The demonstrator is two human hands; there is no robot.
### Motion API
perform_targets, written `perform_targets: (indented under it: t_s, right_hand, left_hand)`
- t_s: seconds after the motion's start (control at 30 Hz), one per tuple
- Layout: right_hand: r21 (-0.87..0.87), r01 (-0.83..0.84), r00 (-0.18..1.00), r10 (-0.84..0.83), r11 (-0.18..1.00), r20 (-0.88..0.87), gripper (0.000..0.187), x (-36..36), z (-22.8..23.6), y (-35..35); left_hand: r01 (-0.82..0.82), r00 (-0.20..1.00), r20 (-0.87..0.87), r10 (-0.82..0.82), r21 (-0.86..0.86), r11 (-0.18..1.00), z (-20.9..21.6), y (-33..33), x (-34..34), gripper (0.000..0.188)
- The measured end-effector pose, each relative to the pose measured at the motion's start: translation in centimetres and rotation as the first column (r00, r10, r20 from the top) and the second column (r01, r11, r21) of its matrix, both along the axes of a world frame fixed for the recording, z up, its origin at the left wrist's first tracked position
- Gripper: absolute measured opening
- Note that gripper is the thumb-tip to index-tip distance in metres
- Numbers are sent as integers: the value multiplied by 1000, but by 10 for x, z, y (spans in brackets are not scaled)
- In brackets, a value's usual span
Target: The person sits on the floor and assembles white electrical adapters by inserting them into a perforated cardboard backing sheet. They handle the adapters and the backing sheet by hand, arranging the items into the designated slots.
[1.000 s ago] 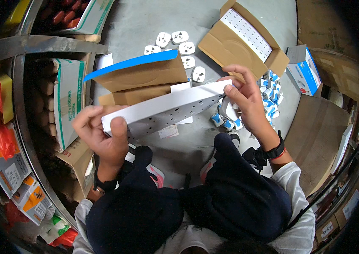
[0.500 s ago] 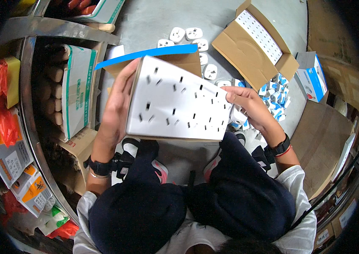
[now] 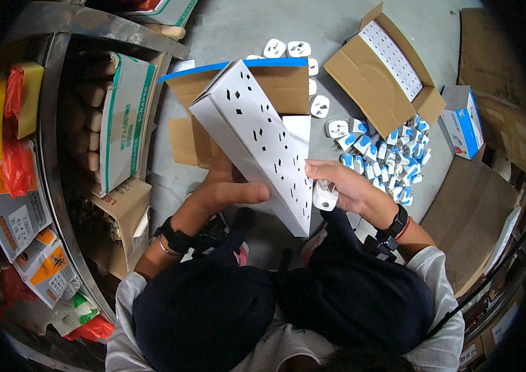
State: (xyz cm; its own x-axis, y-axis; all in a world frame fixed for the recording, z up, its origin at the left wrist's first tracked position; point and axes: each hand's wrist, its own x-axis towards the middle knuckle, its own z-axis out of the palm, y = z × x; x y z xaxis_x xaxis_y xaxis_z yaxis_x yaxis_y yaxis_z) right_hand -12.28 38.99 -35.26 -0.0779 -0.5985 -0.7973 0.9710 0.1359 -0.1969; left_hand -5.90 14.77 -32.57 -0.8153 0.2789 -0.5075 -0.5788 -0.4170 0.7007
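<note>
1. Head view: your left hand (image 3: 223, 187) grips the slotted white insert (image 3: 262, 158), near the open cardboard box (image 3: 284, 88).
2. Your right hand (image 3: 348, 187) grips its right edge plus a plug adapter (image 3: 325, 196).
3. Likely orienting — next calls for steadiness.

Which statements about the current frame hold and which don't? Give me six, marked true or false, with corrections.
1. The right hand holds a small rounded white plastic plug adapter. True.
2. The long white cardboard piece with dark slots lies flat on the floor. False: it is held up, tilted, between the left hand and the right hand.
3. The open brown cardboard box at the upper right contains a white slotted panel. True.
4. The pile of blue-and-white plastic plugs lies left of both hands. False: it lies to their right.
5. Each wrist wears a black wristband. True.
6. The blue-edged brown cardboard box is closed. False: its flap stands open.
</note>
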Motion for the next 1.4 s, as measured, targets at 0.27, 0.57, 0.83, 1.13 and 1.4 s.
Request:
perform_targets:
  t_s: [0.27, 0.57, 0.83, 1.13, 1.4]
  right_hand:
    - [-6, 1, 1000, -1, 1000, 3, 49, 5, 0, -6]
    - [-156, 116, 993, -110, 981, 46, 49, 8, -2, 5]
    - [64, 36, 950, -14, 997, -312, 36, -28, -4, 36]
    - [318, -151, 744, 320, 936, -587, 36, -47, -17, 53]
    - [240, 204, 697, 31, 949, -717, 37, -52, -25, 57]
  left_hand:
    - [-53, 996, -75, 54, 14, 998, -12, 0, 1, 95]
    - [-101, 994, 57, 90, 240, 965, -19, -10, 15, 91]
    - [-57, 956, -290, 31, -82, 995, -51, -44, 30, 93]
    - [63, 998, 25, -63, 12, 998, -27, -18, -11, 85]
    - [-69, 946, -315, -72, -417, 906, -11, -8, -6, 58]
